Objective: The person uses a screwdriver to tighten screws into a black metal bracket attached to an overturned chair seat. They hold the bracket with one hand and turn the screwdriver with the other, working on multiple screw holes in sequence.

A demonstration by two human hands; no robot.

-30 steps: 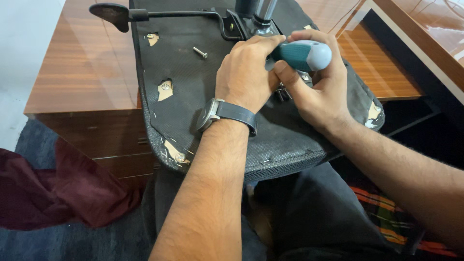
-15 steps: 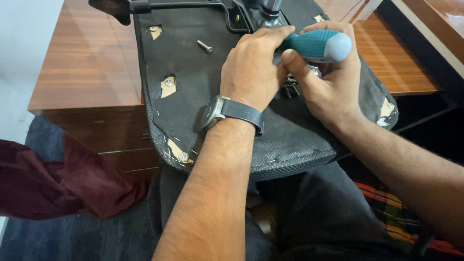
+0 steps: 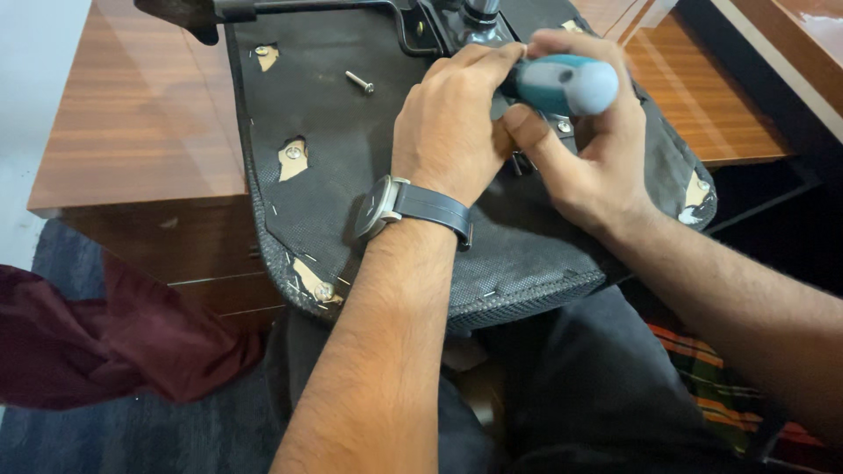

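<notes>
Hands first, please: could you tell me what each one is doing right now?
Left hand: resting on the upturned chair seat, beside the tool.
Right hand: closed around the teal screwdriver handle.

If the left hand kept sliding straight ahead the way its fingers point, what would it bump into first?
Probably the teal screwdriver handle, which the left hand already reaches at its fingertips; the right hand grips it. Beyond lies the black metal bracket, though depth is hard to judge.

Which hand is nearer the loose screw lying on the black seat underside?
Left. The left hand lies just right of the screw, not touching it; the right hand, gripping the screwdriver handle, is farther right.
</notes>
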